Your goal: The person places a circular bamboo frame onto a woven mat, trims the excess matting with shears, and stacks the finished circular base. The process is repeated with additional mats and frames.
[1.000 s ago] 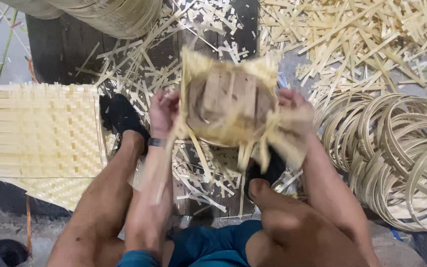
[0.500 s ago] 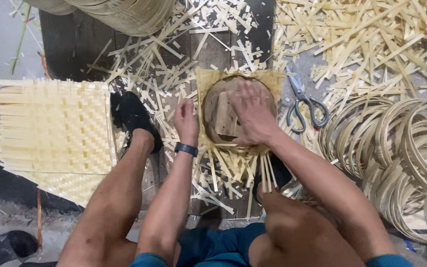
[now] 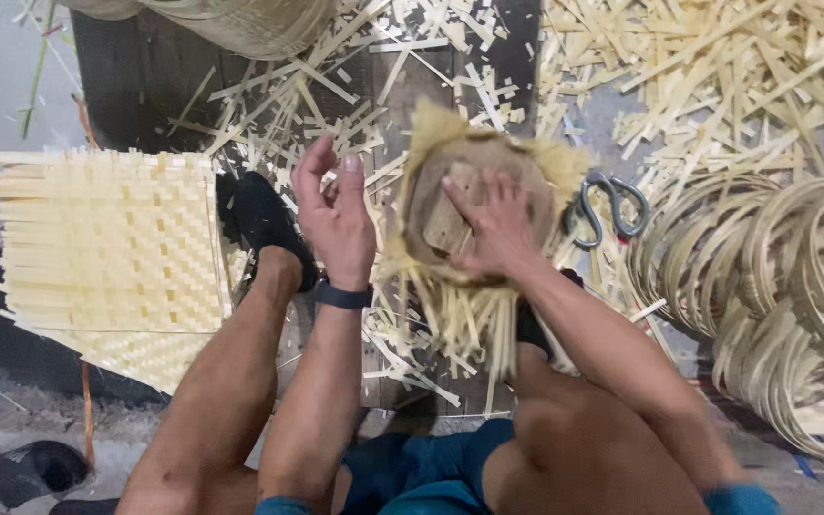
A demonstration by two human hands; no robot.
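From the head camera, looking straight down, the right hand [image 3: 493, 224] lies flat with fingers spread on a round wooden mould [image 3: 474, 205] — pressing down on it, not gripping. Under the mould sits a woven bamboo piece [image 3: 450, 296], its loose yellow strips fanning out around the rim and trailing toward the near side between the person's knees. The left hand [image 3: 336, 215] is just left of the mould, raised and released, fingers loosely curled with the thumb up, holding nothing; a dark wristband [image 3: 343, 296] circles its wrist.

Just right of the mould, a pair of grey scissors [image 3: 607, 205] lies on the floor among cuttings. Further right, a heap of bamboo hoops [image 3: 774, 286] is stacked, some overlapping. On the left, a flat stack of woven bamboo mats [image 3: 107, 243] rests beside the person's dark shoe [image 3: 264, 219]. Bamboo offcuts [image 3: 717, 76] litter the far floor — thickest at far right. A larger woven basket [image 3: 240, 19] shows partly at the far edge.
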